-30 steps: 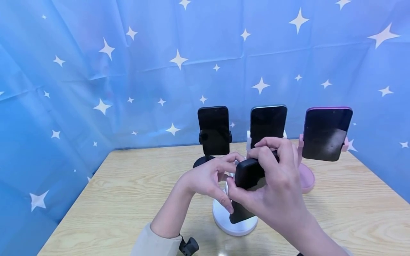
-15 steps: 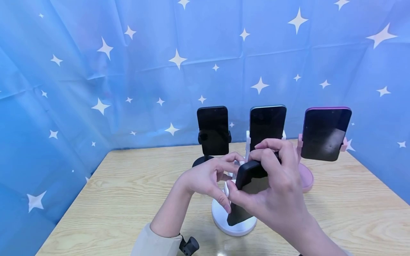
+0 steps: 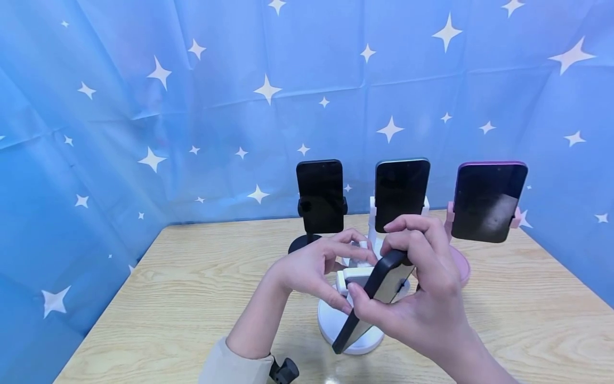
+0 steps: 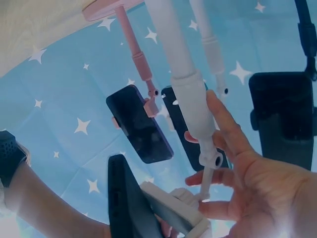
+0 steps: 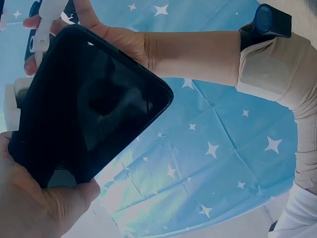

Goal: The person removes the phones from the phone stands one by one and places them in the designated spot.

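A black phone (image 3: 390, 280) is pinched between the thumb and fingers of my right hand (image 3: 429, 290). It stands tilted and edge-on, its lower end over the round base (image 3: 328, 328) of a white phone stand. Just left of the phone is that stand's white clamp (image 3: 357, 273), holding nothing; the right wrist view shows the phone's dark screen (image 5: 94, 99) beside it. My left hand (image 3: 316, 266) grips the stand near its clamp. In the left wrist view its fingers curl about the white stem (image 4: 193, 104) and joint.
Behind the hands stand three more phones in holders: a black phone (image 3: 320, 197) on a black stand, a teal-edged phone (image 3: 402, 186) on a white stand, and a purple-edged phone (image 3: 489, 200) on a pink stand. A starry blue cloth (image 3: 216, 122) hangs past the wooden table (image 3: 206, 282).
My right hand has turned the black phone from facing up to nearly edge-on and shifted it slightly right and down, exposing the white clamp. My left hand has barely moved.
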Demonstrator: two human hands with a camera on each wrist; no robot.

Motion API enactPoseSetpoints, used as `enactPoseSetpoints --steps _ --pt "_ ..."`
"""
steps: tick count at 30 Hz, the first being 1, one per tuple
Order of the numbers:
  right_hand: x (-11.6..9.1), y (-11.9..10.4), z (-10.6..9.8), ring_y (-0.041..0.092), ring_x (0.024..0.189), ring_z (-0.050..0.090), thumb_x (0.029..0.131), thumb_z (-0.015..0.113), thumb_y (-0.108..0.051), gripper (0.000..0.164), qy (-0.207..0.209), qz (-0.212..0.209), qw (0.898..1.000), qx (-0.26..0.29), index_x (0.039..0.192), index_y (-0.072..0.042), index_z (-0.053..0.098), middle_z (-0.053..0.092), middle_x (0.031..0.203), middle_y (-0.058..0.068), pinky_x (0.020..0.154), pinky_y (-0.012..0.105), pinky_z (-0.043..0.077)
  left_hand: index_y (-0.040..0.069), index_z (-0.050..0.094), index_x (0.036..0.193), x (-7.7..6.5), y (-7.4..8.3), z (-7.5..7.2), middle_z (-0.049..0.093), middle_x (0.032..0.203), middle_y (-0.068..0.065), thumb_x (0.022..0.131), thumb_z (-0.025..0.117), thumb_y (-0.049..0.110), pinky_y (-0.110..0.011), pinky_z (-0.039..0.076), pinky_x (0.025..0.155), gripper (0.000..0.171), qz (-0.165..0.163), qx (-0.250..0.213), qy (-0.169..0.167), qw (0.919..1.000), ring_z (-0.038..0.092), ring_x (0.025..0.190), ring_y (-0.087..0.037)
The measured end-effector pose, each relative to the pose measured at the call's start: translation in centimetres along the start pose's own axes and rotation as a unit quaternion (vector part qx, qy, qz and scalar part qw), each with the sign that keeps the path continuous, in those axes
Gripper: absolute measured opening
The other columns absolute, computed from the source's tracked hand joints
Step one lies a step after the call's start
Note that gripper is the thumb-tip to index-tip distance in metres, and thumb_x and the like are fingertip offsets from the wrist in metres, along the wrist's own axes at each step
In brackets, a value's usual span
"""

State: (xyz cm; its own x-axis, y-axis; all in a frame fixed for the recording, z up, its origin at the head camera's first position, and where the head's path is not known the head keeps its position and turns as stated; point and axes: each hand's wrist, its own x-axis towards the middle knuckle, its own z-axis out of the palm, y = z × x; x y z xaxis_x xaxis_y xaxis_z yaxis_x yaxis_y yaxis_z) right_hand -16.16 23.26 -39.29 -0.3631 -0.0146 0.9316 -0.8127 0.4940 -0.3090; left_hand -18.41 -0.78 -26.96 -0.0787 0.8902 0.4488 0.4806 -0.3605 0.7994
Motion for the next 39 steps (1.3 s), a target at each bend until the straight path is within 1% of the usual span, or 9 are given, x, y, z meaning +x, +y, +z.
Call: enactPoseSetpoints --steps 3,10,13,17,22,27,33,36,39 --pt "0.5 -1.2 -0.1 0.035 0.1 0.05 0.022 0.093 -0.021 0.086 0.005 -0.003 1.0 0.003 0.097 0.002 0.059 0.042 0.12 0.027 0.055 0.024 0.045 -0.006 0.051 0.116 -0.2 0.1 0.4 0.038 0.12 -0.013 0.068 0.069 -0.004 -0.031 0.05 0.077 0.051 -0.012 0.017 0.015 0.9997 0.039 0.112 -0.017" --pt "8.5 -13.6 0.7 0.03 0.093 0.047 0.043 0.085 -0.013 0.051 0.022 -0.053 0.998 0.003 0.083 0.004 0.058 0.049 0.099 0.023 0.055 0.016 0.04 -0.003 0.053 0.115 -0.5 0.2 1.2 0.038 0.124 -0.014 0.072 0.063 0.002 -0.029 0.048 0.081 0.045 -0.021 0.043 0.058 0.9972 0.041 0.112 -0.017" --pt "10.3 -16.1 1.1 0.027 0.092 0.047 0.052 0.08 -0.015 0.041 0.032 -0.078 0.996 0.014 0.078 0.006 0.055 0.048 0.089 0.022 0.063 0.015 0.042 -0.003 0.052 0.115 -0.6 0.0 1.4 0.038 0.125 -0.015 0.073 0.064 0.001 -0.031 0.046 0.087 0.044 -0.006 0.049 0.064 0.9967 0.037 0.117 -0.019" --pt "10.3 -16.0 1.1 0.029 0.09 0.051 0.051 0.081 -0.02 0.043 0.037 -0.106 0.994 0.011 0.077 0.004 0.056 0.049 0.083 0.018 0.094 0.033 0.036 -0.002 0.051 0.115 -0.7 -0.2 1.6 0.038 0.127 -0.015 0.072 0.068 -0.002 -0.032 0.047 0.087 0.046 0.012 0.063 0.068 0.9957 0.037 0.12 -0.02" --pt "9.9 -15.5 0.9 0.029 0.089 0.054 0.049 0.083 -0.022 0.043 0.035 -0.124 0.992 0.01 0.076 0.001 0.058 0.05 0.08 0.014 0.104 0.063 -0.001 0.0 0.051 0.115 -0.7 -0.4 1.7 0.039 0.129 -0.014 0.07 0.073 -0.003 -0.031 0.046 0.09 0.05 0.019 0.108 0.078 0.9909 0.036 0.123 -0.02" --pt "10.2 -16.3 1.1 0.028 0.089 0.052 0.059 0.077 -0.022 0.038 0.04 -0.13 0.99 0.026 0.076 0.003 0.056 0.048 0.078 0.017 0.104 0.052 0.022 0.005 0.056 0.112 -0.5 -0.4 2.0 0.045 0.127 -0.01 0.072 0.076 0.003 -0.029 0.041 0.095 0.045 0.002 0.178 0.107 0.9783 0.04 0.122 -0.016" --pt "10.3 -16.5 1.2 0.028 0.089 0.051 0.062 0.076 -0.022 0.038 0.045 -0.146 0.987 0.041 0.075 0.005 0.054 0.046 0.076 0.018 0.081 0.028 0.041 0.007 0.057 0.11 -0.4 -0.2 2.6 0.046 0.125 -0.009 0.076 0.073 0.005 -0.026 0.044 0.09 0.037 -0.006 0.204 0.13 0.9702 0.048 0.114 -0.014" --pt "9.2 -15.1 1.0 0.031 0.089 0.052 0.057 0.08 -0.025 0.043 0.047 -0.153 0.986 0.04 0.075 0.005 0.055 0.046 0.077 0.02 0.081 0.032 0.043 0.008 0.057 0.11 -0.3 -0.3 2.7 0.046 0.124 -0.008 0.077 0.072 0.006 -0.023 0.046 0.087 0.036 0.001 0.214 0.134 0.9675 0.049 0.111 -0.014" --pt "5.8 -10.8 0.4 0.039 0.093 0.051 0.039 0.088 -0.026 0.059 0.035 -0.143 0.988 0.052 0.08 0.003 0.058 0.048 0.085 0.023 0.086 0.044 0.042 0.008 0.056 0.11 -0.4 -0.4 2.8 0.046 0.123 -0.008 0.078 0.071 0.005 -0.023 0.047 0.086 0.035 0.007 0.216 0.137 0.9667 0.05 0.11 -0.014"
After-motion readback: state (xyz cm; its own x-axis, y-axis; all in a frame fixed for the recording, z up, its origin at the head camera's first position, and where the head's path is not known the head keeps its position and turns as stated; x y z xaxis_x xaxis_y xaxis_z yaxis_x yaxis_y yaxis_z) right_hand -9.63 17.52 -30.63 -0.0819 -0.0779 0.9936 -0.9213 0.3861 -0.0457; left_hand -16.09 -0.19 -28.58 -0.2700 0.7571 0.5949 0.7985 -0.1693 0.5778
